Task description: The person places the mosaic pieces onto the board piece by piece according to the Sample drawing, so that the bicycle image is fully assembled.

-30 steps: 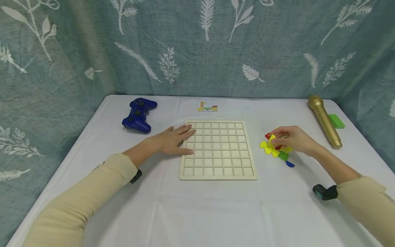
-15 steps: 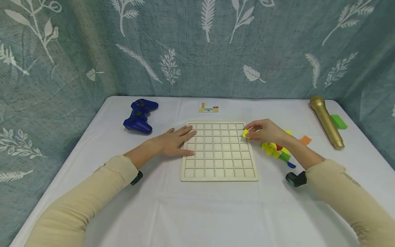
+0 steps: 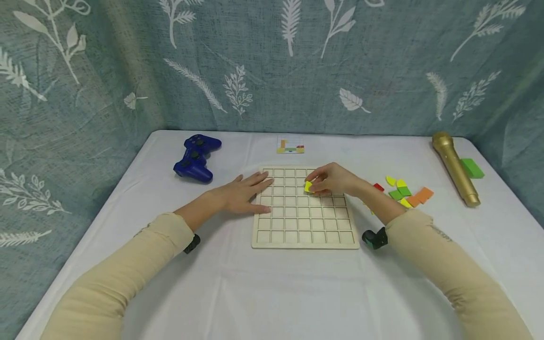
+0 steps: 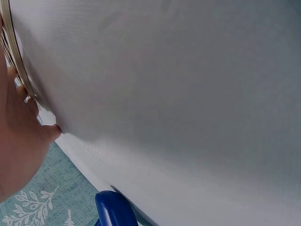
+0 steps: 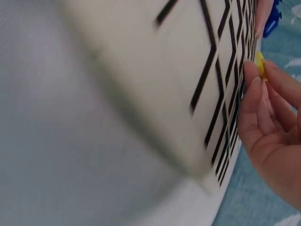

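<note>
A pale wooden grid board (image 3: 305, 225) with square cells lies in the middle of the table. My left hand (image 3: 240, 194) rests with spread fingers on its left edge; in the left wrist view that hand (image 4: 21, 136) shows at the left beside the board's edge. My right hand (image 3: 333, 179) is over the board's upper right part and pinches a small yellow tile (image 3: 308, 187) between thumb and fingers. The right wrist view shows the same yellow tile (image 5: 260, 66) close to the grid lines, at the fingertips.
Several loose tiles lie right of the board: red (image 3: 378, 187), green (image 3: 395, 194), yellow (image 3: 390, 180), orange (image 3: 424, 194); the right forearm hides some. A pattern card (image 3: 291, 145), blue game controller (image 3: 195, 158), gold microphone (image 3: 455, 169) and green block (image 3: 472, 168) lie farther back.
My right hand has gone from the tile pile leftward to over the board, carrying a yellow tile picked from the pile. The left hand stays on the board's edge.
</note>
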### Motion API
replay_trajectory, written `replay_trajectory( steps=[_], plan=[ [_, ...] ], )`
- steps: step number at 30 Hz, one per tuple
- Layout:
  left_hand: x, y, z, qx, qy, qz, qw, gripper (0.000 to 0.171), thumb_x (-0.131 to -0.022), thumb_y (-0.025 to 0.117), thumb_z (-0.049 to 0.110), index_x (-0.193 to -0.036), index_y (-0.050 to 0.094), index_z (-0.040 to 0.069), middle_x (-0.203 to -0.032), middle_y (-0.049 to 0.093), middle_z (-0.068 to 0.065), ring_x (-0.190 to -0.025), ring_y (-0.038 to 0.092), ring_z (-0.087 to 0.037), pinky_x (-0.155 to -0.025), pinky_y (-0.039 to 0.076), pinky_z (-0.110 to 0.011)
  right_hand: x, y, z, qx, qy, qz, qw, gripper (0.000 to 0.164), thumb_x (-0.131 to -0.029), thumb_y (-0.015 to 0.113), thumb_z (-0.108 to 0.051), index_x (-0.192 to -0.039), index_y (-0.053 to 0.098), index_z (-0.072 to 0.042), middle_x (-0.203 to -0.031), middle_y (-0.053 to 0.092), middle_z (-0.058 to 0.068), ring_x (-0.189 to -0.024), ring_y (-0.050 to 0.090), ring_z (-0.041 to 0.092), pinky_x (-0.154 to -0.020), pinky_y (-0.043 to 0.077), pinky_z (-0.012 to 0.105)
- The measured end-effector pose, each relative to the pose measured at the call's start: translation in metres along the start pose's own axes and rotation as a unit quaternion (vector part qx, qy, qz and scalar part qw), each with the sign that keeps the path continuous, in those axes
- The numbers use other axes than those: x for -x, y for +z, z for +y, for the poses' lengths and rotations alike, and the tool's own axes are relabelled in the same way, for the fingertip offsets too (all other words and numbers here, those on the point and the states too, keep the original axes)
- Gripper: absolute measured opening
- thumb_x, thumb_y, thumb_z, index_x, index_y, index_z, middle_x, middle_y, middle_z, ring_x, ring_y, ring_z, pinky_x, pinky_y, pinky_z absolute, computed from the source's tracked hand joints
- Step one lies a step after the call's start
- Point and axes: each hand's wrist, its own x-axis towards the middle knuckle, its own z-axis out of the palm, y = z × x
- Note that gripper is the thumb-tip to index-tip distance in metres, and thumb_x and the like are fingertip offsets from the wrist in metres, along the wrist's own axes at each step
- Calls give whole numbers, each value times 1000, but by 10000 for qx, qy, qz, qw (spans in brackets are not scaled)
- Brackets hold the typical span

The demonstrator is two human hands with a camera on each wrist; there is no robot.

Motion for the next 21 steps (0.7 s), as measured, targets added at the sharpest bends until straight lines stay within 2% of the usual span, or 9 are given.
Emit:
replay_trajectory(
  steps=[7, 13, 21],
  plan=[
    [2, -2, 2, 32, -9, 6, 10000, 88, -91, 45, 66, -155, 5, 20, -159, -4, -4, -144, -5, -22, -112, 0, -52, -11, 16, -12, -105, 116, 101, 9998, 29, -91, 65, -5, -117, 63, 7, -90, 67, 12, -73, 66, 16, -68, 55, 28],
    [1, 1, 3, 40, -21, -14, 10000, 89, -90, 43, 68, -155, 5, 21, -159, -4, -4, -144, -5, -23, -112, 0, -52, -16, 26, -18, -6, 245, 133, 9996, 29, -91, 66, -8, -117, 64, 4, -94, 69, 13, -79, 67, 19, -72, 55, 30],
    [2, -1, 2, 10, -44, 37, 10000, 88, -90, 44, 67, -155, 5, 21, -159, -4, -3, -144, -4, -22, -113, 0, -51, -19, 32, -23, 36, 90, 144, 9998, 27, -90, 66, -5, -114, 65, 7, -92, 69, 14, -77, 66, 19, -70, 55, 29]
  ],
)
